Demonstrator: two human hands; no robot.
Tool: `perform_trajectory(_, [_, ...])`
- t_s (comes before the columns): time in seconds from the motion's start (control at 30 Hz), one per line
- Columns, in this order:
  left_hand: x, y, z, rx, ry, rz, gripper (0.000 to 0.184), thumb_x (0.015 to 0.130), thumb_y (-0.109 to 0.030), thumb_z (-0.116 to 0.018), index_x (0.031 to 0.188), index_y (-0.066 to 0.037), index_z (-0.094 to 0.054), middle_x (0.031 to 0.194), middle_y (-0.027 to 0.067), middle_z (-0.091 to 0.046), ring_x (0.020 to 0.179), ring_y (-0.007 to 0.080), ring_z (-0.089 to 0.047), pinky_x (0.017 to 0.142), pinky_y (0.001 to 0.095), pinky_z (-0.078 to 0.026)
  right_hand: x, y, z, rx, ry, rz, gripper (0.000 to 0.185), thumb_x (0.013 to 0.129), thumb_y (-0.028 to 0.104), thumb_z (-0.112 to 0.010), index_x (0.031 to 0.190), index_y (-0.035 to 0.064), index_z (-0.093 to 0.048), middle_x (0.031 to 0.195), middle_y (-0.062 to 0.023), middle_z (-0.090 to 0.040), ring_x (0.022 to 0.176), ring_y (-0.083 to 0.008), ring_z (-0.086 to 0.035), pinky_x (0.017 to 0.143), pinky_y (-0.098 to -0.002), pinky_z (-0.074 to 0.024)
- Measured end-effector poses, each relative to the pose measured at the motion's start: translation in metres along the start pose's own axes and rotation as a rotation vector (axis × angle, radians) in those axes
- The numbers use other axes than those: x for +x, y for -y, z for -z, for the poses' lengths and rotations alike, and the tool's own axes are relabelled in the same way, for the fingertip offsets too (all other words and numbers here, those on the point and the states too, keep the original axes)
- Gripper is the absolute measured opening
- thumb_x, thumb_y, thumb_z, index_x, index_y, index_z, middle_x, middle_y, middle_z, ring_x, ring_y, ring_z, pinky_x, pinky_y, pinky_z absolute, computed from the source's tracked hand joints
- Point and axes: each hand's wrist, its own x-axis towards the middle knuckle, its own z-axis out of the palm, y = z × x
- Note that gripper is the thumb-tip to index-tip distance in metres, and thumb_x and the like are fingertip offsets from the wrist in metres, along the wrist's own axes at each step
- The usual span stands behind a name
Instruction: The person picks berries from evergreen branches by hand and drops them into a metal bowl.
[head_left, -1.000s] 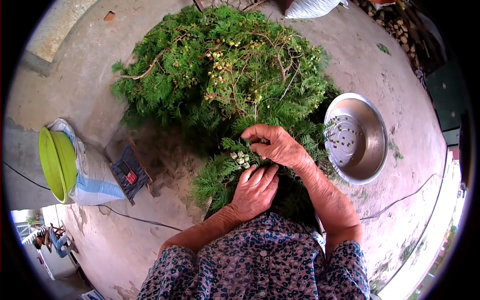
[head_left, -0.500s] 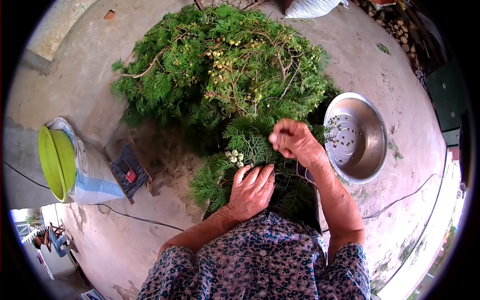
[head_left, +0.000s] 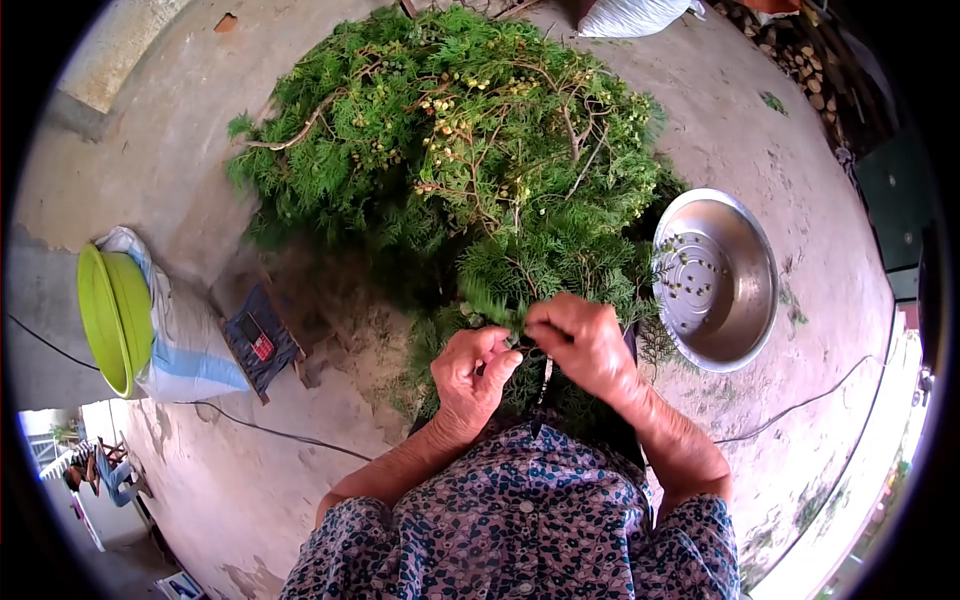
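A large heap of green conifer branches (head_left: pixel 450 150) with pale cones fills the upper middle. Below it, over the lap, my left hand (head_left: pixel 470 378) is closed with thumb and fingers pinched on a branch, some of it blurred. Close beside it on the right, my right hand (head_left: pixel 585 345) is closed at the same sprig, its fingertips curled and partly hidden. Small green cones lie in the metal basin (head_left: pixel 735 290), to the right of my right hand.
A yellow-green tub (head_left: pixel 125 320) leans against a white and blue sack (head_left: pixel 190 340) at the left. Near it a dark device (head_left: pixel 258 338) rests on a cloth-covered stool. A cable (head_left: pixel 290 434) crosses the floor. Stacked firewood (head_left: pixel 800 68) stands at the upper right.
My right hand has moved down and left to meet my left hand. My left hand has turned from lying flat on the greenery to pinching. The cone cluster is now hidden.
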Motion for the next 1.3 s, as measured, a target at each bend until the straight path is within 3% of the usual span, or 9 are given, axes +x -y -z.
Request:
perform_trajectory(0.07, [-0.001,-0.001,0.002,-0.026,0.026,0.004,0.014,0.078,-0.014,-0.068,0.085,-0.002,-0.062,0.065,0.0032,-0.058,0.055,0.0091,-0.051,0.051,0.0225,-0.042,-0.017,0.008,-0.007,-0.077,0.062,0.023,0.017,0.073,0.000,-0.064,0.089,0.0019,-0.061,0.077,-0.0126,-0.060,0.068,-0.0260,-0.061,0.062,-0.0318,-0.0505])
perform_trajectory(0.13, [0.002,-0.018,0.002,-0.226,0.022,0.317,0.013,0.080,-0.013,-0.066,0.082,-0.001,-0.062,0.060,0.0024,-0.057,0.054,0.0068,-0.051,0.049,0.0226,-0.041,-0.028,0.008,-0.011,-0.053,0.121,0.091,0.021,0.072,0.000,-0.064,0.093,0.0019,-0.060,0.082,-0.0132,-0.059,0.073,-0.0276,-0.061,0.063,-0.0319,-0.0510])
perform_trajectory(0.23, [0.004,-0.015,0.005,0.042,0.013,0.170,0.013,0.081,-0.011,-0.065,0.081,0.001,-0.062,0.060,0.0024,-0.058,0.054,0.0062,-0.052,0.049,0.0228,-0.041,-0.027,0.005,-0.012,0.023,0.205,0.030,0.018,0.074,0.000,-0.064,0.092,0.0008,-0.060,0.075,-0.0102,-0.060,0.071,-0.0229,-0.061,0.061,-0.0300,-0.0503])
perform_trajectory(0.37, [-0.003,-0.013,0.007,-0.075,0.029,0.222,0.014,0.082,-0.012,-0.064,0.085,0.002,-0.062,0.069,0.0044,-0.060,0.059,0.0069,-0.054,0.051,0.0227,-0.043,-0.017,-0.003,0.004,0.311,-0.018,-0.489,0.011,0.080,0.005,-0.064,0.091,0.0019,-0.062,0.078,-0.0076,-0.064,0.066,-0.0094,-0.057,0.058,-0.0244,-0.0467])
perform_trajectory(0.73, [-0.010,0.003,0.004,0.150,0.041,-0.176,0.015,0.074,-0.004,-0.068,0.088,-0.005,-0.061,0.073,0.0082,-0.061,0.061,0.0230,-0.056,0.055,0.0320,-0.045,0.014,-0.010,-0.006,0.053,0.367,-0.239,0.022,0.078,0.017,-0.067,0.090,-0.0006,-0.063,0.072,-0.0126,-0.062,0.063,-0.0187,-0.061,0.056,-0.0290,-0.0467])
perform_trajectory(0.93, [-0.008,0.000,0.006,0.210,0.074,-0.230,0.016,0.073,-0.003,-0.067,0.087,-0.004,-0.061,0.073,0.0084,-0.061,0.061,0.0241,-0.056,0.056,0.0331,-0.045,0.009,-0.009,-0.012,0.190,0.294,-0.235,0.017,0.079,0.017,-0.063,0.081,0.0001,-0.062,0.063,-0.0147,-0.057,0.055,-0.0270,-0.055,0.052,-0.0349,-0.0431])
perform_trajectory(1.1, [-0.007,0.001,0.003,0.226,0.069,-0.237,0.015,0.073,-0.003,-0.067,0.087,-0.004,-0.060,0.074,0.0091,-0.061,0.063,0.0251,-0.057,0.057,0.0335,-0.045,0.001,-0.013,-0.023,0.151,0.154,-0.117,0.021,0.082,0.023,-0.063,0.085,0.0017,-0.064,0.064,-0.0095,-0.060,0.052,-0.0191,-0.053,0.050,-0.0304,-0.0432])
perform_trajectory(1.2, [-0.008,0.002,0.005,0.220,0.074,-0.204,0.014,0.073,-0.003,-0.067,0.085,-0.003,-0.060,0.075,0.0100,-0.061,0.064,0.0260,-0.058,0.057,0.0336,-0.046,0.005,-0.004,-0.018,0.773,-0.097,-0.405,0.024,0.083,0.030,-0.063,0.086,0.0066,-0.067,0.059,0.0024,-0.052,0.047,-0.0054,-0.040,0.040,-0.0200,-0.0312])
perform_trajectory(1.3, [-0.015,0.006,0.007,0.182,0.099,-0.104,0.018,0.076,-0.005,-0.067,0.091,-0.002,-0.058,0.081,0.0101,-0.063,0.067,0.0216,-0.060,0.061,0.0305,-0.048,0.009,-0.005,0.006,1.097,-0.094,-0.501,0.023,0.087,0.028,-0.058,0.091,0.0055,-0.062,0.065,-0.0012,-0.056,0.044,-0.0053,-0.041,0.037,-0.0192,-0.0285])
